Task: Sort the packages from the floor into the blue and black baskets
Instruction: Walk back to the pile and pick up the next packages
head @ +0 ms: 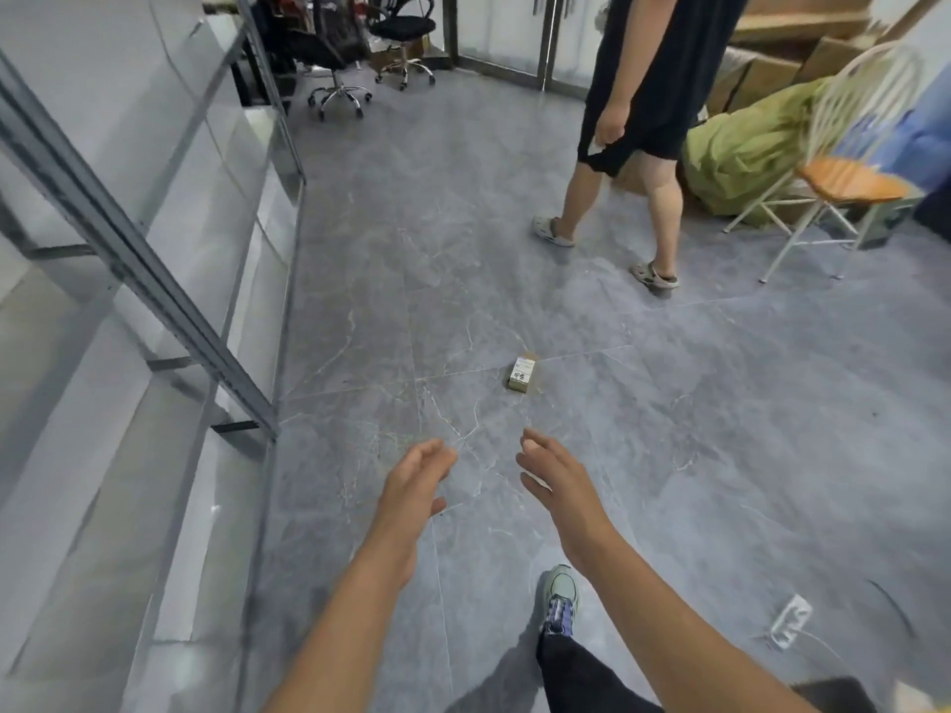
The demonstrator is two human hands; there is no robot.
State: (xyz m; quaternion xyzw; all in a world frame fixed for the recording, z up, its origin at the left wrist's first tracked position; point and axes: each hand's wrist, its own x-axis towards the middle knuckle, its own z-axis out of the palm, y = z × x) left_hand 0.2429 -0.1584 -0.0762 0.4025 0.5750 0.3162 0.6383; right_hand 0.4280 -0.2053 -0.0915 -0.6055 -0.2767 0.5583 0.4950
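One small cardboard package point(524, 374) with a white label lies on the grey tiled floor, a little ahead of both hands. My left hand point(414, 481) is stretched forward with relaxed fingers and holds nothing. My right hand point(553, 478) reaches out beside it, fingers loosely spread, also empty. Both hands hover above the floor, short of the package. No blue or black basket is in view.
A person in dark shorts point(625, 146) stands ahead on the right. A white chair with an orange seat point(849, 182) and a green bag point(746, 151) are at the far right. Glass partition point(154, 249) runs along the left; office chairs point(360, 48) behind. A white power strip point(790, 620) lies at lower right.
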